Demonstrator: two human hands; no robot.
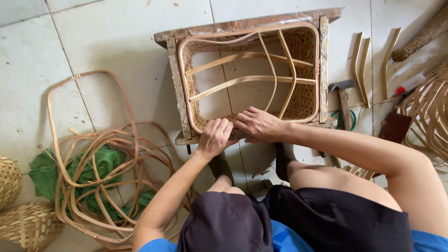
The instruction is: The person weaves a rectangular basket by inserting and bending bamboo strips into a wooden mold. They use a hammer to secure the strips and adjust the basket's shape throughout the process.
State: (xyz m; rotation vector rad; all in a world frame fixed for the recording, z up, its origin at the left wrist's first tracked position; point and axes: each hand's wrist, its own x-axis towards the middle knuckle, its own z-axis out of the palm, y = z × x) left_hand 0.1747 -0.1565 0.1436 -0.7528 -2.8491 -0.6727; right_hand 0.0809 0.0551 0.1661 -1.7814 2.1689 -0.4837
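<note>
A bottomless woven bamboo basket [305, 56], rectangular with rounded corners, is seated inside a rough wooden frame [173, 70] on the tiled floor [102, 37]; only curved crossing bamboo ribs [242, 81] are seen within it. Its near rim is gripped by the left hand [213, 138], fingers curled tight, and by the right hand [258, 124], fingers pressed over the edge. Loose cane hoops [93, 154] are piled on green cloth [44, 172] at left, near two finished baskets [23, 224].
</note>
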